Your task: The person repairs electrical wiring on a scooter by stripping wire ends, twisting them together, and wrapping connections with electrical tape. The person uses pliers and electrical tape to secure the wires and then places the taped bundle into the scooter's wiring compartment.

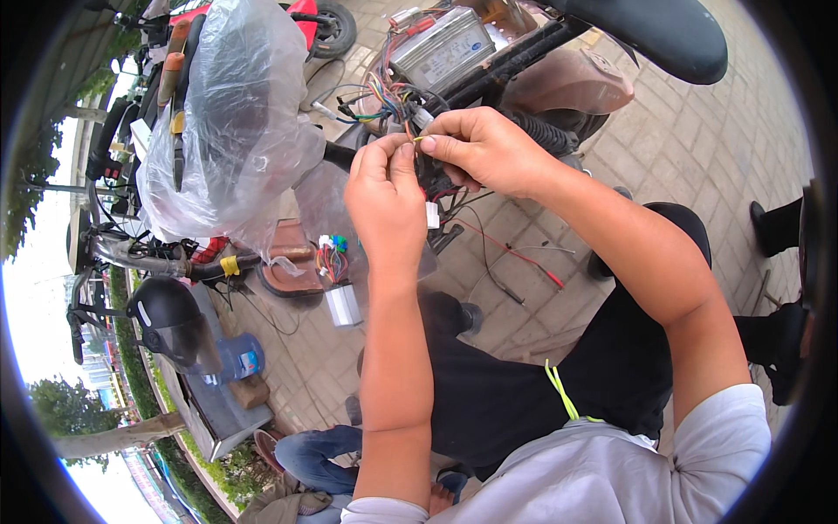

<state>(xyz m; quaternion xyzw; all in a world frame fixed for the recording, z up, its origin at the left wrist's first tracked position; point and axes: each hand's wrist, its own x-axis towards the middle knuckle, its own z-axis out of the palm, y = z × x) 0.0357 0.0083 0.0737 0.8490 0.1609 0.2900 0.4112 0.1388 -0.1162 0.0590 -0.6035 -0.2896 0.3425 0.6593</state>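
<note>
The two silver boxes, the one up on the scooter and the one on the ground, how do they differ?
The upper box lies mounted on the scooter frame, its broad face showing; the lower box stands loose on the paving. The upper looks larger in the picture. The upper's wires run toward both hands; the lower's wires end in free connectors. Both are ribbed silver metal with coloured wire bundles.

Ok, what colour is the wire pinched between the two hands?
Yellow wire, pinched by left hand and right hand; head view.
</note>
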